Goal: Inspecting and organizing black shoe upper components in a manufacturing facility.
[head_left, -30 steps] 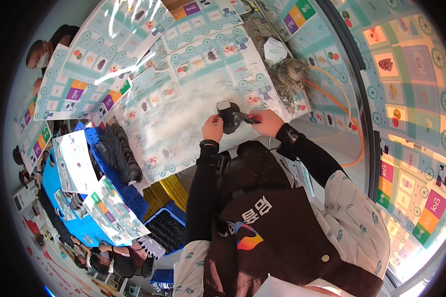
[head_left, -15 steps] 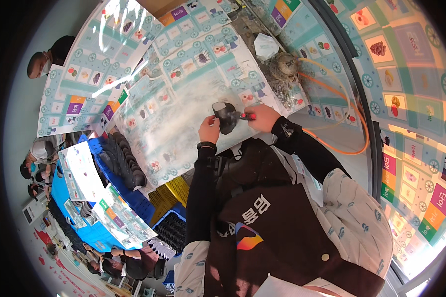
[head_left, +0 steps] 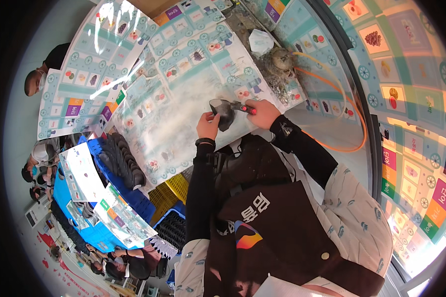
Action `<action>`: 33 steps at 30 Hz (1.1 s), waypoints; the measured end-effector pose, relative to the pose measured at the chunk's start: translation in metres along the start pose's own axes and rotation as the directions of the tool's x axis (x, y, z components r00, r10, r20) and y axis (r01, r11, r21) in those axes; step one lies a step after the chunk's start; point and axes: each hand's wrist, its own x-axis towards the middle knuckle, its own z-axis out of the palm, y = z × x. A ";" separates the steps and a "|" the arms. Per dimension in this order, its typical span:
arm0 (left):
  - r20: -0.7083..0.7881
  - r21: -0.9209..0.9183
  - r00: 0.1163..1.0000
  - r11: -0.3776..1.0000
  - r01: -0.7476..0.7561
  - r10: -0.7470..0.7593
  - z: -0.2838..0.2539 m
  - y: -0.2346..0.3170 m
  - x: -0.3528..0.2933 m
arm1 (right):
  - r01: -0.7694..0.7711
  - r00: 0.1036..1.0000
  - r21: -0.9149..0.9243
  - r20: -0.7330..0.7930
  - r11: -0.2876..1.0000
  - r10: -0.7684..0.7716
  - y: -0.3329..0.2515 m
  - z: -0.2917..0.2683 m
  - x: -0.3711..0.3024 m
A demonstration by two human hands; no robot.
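A glossy black, rounded, cup-like piece [head_left: 225,118] is held over the near edge of the covered worktable [head_left: 188,94]. My left hand [head_left: 208,125] pinches it at its left side, thumb and fingers closed. In my closed right hand [head_left: 265,115] is a small hand tool with a red and black handle [head_left: 245,108]. Its front end reaches the upper right rim of the black piece; the exact tip is too small to make out.
Left of the table, a blue crate [head_left: 142,205] holds a row of dark curved pieces [head_left: 121,161], beside a yellow crate [head_left: 177,187]. A crumpled white sheet [head_left: 260,42] lies at the back right, near an orange hose [head_left: 362,143]. Other people are at far left.
The tool in my right hand has moved up along the piece's right side, and more of its handle shows. The black piece has tilted slightly. My left hand keeps its grip.
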 end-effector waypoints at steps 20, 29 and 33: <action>0.015 -0.072 0.997 0.995 0.070 -0.069 -0.006 -0.006 0.005 | -0.050 0.985 0.129 0.169 0.990 0.028 -0.009 0.007 -0.013; -0.068 0.023 0.998 1.000 0.010 -0.008 0.001 0.012 -0.009 | -0.101 0.994 0.013 -0.030 0.995 0.101 0.001 0.010 -0.014; -0.089 0.156 0.995 0.988 -0.021 0.035 -0.001 0.026 -0.012 | -0.080 0.994 0.001 0.069 0.997 0.080 0.008 0.020 -0.022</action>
